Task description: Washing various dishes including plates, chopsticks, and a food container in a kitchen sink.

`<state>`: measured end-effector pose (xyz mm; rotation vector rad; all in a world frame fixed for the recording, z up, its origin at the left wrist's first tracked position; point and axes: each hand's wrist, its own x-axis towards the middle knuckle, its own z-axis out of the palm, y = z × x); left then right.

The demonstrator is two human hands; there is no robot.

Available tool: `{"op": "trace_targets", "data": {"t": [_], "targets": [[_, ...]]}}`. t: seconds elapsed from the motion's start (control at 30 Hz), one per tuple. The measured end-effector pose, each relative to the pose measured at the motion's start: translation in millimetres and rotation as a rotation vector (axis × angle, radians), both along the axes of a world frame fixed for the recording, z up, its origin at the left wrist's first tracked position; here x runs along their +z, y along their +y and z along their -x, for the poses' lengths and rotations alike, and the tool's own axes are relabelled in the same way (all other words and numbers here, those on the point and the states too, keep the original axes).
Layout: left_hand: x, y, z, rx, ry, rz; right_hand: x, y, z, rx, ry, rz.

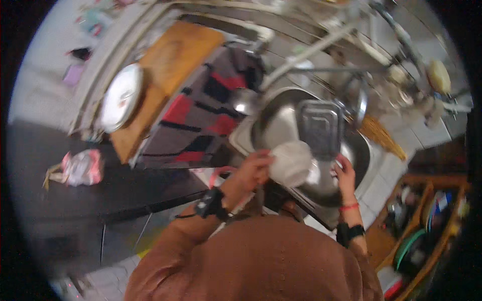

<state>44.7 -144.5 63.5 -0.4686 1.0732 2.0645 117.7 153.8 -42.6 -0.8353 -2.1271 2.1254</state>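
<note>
My left hand (257,169) grips the rim of a white bowl (290,164) over the near left edge of the stainless steel sink (280,113). Whether the bowl faces up or down is blurred. My right hand (344,174) hangs over the right part of the basin with its fingers curled. Something small and pale shows at those fingertips, too blurred to tell whether it is held. Just beyond them a grey rectangular tray (321,126) leans inside the sink.
Left of the sink lies a patterned cloth (203,116), with a small metal bowl (245,101) at its edge. A white oval dish (122,98) rests on a wooden board (177,60). A straw brush (382,137) lies to the right. Open shelves (410,225) stand at lower right.
</note>
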Motion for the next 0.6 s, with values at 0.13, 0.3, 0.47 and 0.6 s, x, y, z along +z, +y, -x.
{"op": "trace_targets", "data": {"t": [0.13,0.3,0.47,0.6], "targets": [[21.0,13.7,-5.8,-0.061,0.041,0.05,57.5,-14.6,-6.5,0.174,-0.213,0.143],[34.7,16.8,-27.3,-0.311,0.279,0.169,85.9,-53.4,-8.5,0.514,-0.26,0.761],[21.4,16.6,-29.6,-0.529,0.434,0.338,101.1,-68.2,-6.6,0.454,-0.285,0.965],[39.1,2.2,-34.0,-0.356,0.702,0.449,99.1,-88.8,-9.5,0.154,-0.173,0.716]]}}
